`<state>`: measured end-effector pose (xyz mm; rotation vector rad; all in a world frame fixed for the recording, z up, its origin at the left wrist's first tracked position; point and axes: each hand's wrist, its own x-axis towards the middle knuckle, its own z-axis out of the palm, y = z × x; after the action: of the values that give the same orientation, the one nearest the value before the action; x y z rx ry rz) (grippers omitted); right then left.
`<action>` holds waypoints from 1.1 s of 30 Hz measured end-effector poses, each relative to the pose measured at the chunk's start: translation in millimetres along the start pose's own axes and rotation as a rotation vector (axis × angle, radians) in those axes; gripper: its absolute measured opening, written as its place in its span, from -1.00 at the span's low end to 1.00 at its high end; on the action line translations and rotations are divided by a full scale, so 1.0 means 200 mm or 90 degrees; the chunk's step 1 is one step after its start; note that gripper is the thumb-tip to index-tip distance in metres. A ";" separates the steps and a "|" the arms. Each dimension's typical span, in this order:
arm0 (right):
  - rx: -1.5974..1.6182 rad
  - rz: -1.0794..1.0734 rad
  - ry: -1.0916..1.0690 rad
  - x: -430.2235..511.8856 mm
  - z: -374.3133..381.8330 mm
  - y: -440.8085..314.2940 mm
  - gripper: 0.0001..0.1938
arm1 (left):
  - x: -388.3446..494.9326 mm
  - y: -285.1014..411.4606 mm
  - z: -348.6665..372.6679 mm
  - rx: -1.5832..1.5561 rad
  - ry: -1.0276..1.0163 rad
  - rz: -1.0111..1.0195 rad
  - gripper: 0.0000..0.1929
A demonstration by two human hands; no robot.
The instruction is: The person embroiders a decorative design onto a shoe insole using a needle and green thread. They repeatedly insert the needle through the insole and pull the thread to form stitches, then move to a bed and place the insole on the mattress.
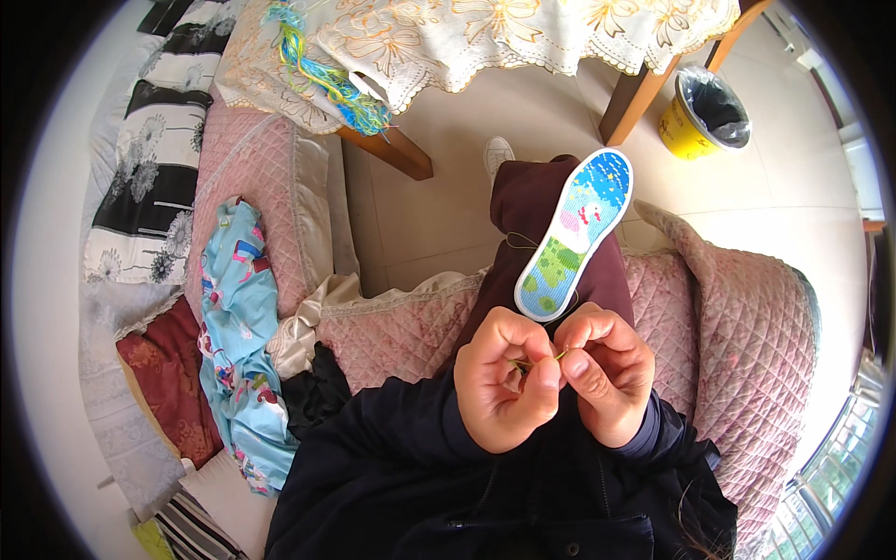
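An embroidered shoe insole [575, 234] lies on my thigh, just beyond my hands, with a blue, white, pink and green stitched pattern and a white rim. My left hand [509, 378] pinches a green thread [521, 364] between thumb and fingers. Close against it, my right hand [607, 374] pinches the thread's other part at its fingertips. Whether a needle is there is too small to tell. A thin loop of thread [519, 241] hangs at the insole's left side. Blue, green and yellow embroidery threads [336, 84] hang over the edge of the table.
The table [490, 35] with a lace-edged cloth stands ahead, its wooden legs on the tiled floor. A yellow bin [686, 129] with a black liner is at the upper right. A pink quilted sofa cover [756, 350] surrounds me; light-blue patterned fabric [241, 336] lies at left.
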<state>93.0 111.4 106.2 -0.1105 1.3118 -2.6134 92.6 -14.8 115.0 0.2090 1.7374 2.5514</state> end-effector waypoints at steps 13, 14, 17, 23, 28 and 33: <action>-0.083 -0.074 0.017 -0.01 0.01 0.01 -0.85 | -0.01 -0.02 -0.02 0.076 0.009 0.026 -0.84; -0.084 -0.073 0.018 -0.02 0.01 0.01 -0.85 | -0.01 -0.02 -0.02 0.078 0.009 0.025 -0.84; -0.090 -0.076 0.016 -0.01 0.01 0.01 -0.84 | -0.01 -0.02 -0.02 0.079 0.009 0.028 -0.84; -0.106 -0.072 0.014 -0.01 0.01 0.00 -0.84 | -0.01 -0.02 -0.02 0.073 0.007 0.029 -0.84; -0.108 -0.068 0.006 -0.01 0.01 0.00 -0.85 | 0.00 -0.01 -0.02 0.077 0.000 0.028 -0.85; -0.091 -0.059 0.014 -0.01 0.02 0.00 -0.85 | 0.00 -0.01 -0.02 0.075 0.001 0.029 -0.86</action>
<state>95.0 109.4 108.6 -0.1706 1.5369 -2.6001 92.5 -17.7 112.5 0.2552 1.9064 2.4828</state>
